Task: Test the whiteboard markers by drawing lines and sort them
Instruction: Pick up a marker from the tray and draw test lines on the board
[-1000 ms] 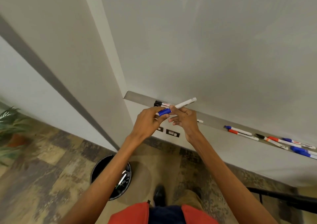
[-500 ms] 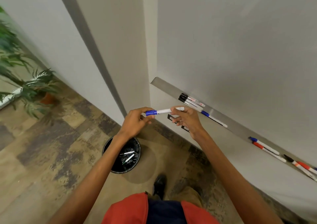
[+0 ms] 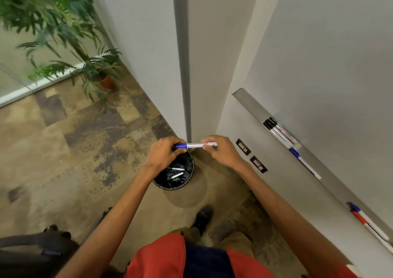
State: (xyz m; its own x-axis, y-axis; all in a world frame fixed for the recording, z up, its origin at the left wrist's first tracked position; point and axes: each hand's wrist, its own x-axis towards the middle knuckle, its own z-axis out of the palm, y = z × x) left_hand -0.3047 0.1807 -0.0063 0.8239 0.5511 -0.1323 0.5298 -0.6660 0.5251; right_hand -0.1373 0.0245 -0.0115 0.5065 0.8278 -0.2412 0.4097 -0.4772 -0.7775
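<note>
With the whiteboard (image 3: 329,54) to the right of the black bin (image 3: 174,186), just above that bin the left hand (image 3: 161,156) curls round the blue cap and the right hand (image 3: 221,152) pinches the white barrel of one marker (image 3: 196,145), so sorting seems under way, and the next move is to release it squarely over the opening.

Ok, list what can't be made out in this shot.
Head view only.
Blue marker: the left hand covers its cap end, the right hand part of its barrel.
Bin: partly behind the left hand; markers inside too small to count.
Red marker on the tray: cut off by the right edge.
Plant: blurred.
</note>
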